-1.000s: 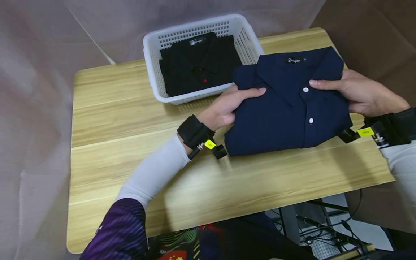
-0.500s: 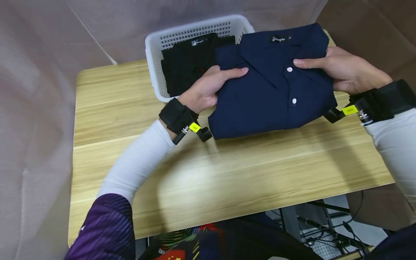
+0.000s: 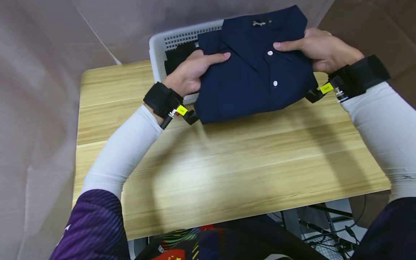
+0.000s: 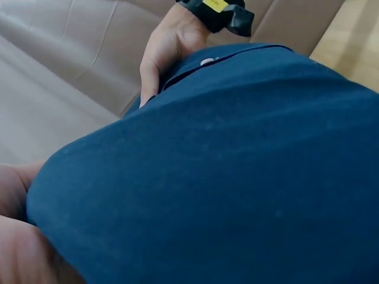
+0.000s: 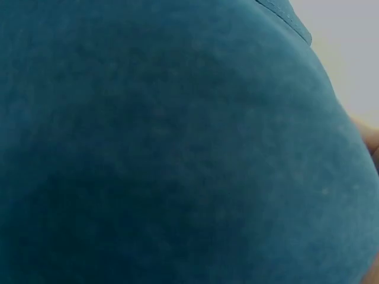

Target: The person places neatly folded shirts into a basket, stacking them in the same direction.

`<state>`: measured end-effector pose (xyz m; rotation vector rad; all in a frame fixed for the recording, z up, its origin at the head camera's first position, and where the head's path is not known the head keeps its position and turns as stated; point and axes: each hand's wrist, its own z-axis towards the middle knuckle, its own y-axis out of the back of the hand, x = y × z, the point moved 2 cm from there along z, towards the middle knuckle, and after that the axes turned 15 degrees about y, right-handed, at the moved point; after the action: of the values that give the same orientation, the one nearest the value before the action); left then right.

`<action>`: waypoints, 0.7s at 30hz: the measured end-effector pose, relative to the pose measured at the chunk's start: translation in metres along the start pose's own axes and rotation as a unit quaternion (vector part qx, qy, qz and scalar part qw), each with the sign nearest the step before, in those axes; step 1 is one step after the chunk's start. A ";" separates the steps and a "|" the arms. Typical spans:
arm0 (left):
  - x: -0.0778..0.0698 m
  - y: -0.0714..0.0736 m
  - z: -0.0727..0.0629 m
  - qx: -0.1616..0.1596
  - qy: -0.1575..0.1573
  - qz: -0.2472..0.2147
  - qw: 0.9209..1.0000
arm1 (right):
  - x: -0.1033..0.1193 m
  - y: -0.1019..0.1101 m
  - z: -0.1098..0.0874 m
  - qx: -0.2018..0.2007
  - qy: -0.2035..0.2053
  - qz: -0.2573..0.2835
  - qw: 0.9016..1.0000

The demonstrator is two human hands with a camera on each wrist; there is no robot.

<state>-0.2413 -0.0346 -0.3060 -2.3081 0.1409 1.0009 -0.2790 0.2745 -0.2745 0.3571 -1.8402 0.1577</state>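
A folded navy shirt (image 3: 240, 79) with white buttons and a black neck label is held up between both hands in the head view. My left hand (image 3: 190, 72) grips its left side, thumb lying on top and the other fingers hidden beneath. On the opposite side my right hand (image 3: 328, 48) holds it the same way, thumb near the upper button. The shirt overlaps most of a white plastic basket (image 3: 159, 54), where part of a folded black garment (image 3: 178, 56) shows. Navy cloth (image 4: 207, 177) fills much of the left wrist view, and nearly all of the right wrist view.
A light wooden table (image 3: 227, 173) lies under the arms, its front edge near the person's body. Grey cloth (image 3: 42, 108) hangs at the left and back, and a brown panel (image 3: 373, 21) stands at the right. Cables (image 3: 325, 231) show below the table at front right.
Both hands have carried the folded navy shirt left and away from the body, from beside the basket to over it. The black garment inside is now mostly covered from view.
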 end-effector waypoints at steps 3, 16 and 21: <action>-0.009 0.009 -0.001 -0.014 0.001 0.004 1.000 | 0.005 -0.008 0.009 0.006 0.019 0.002 1.000; -0.040 0.046 -0.008 -0.042 0.003 0.012 0.999 | 0.024 -0.037 0.047 0.003 0.031 0.010 0.999; -0.053 0.056 -0.010 -0.071 -0.008 0.042 0.997 | 0.030 -0.045 0.057 -0.005 0.032 0.014 0.999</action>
<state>-0.2907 -0.0928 -0.2923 -2.4391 0.1660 1.1033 -0.3242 0.2106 -0.2665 0.3159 -1.7830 0.1767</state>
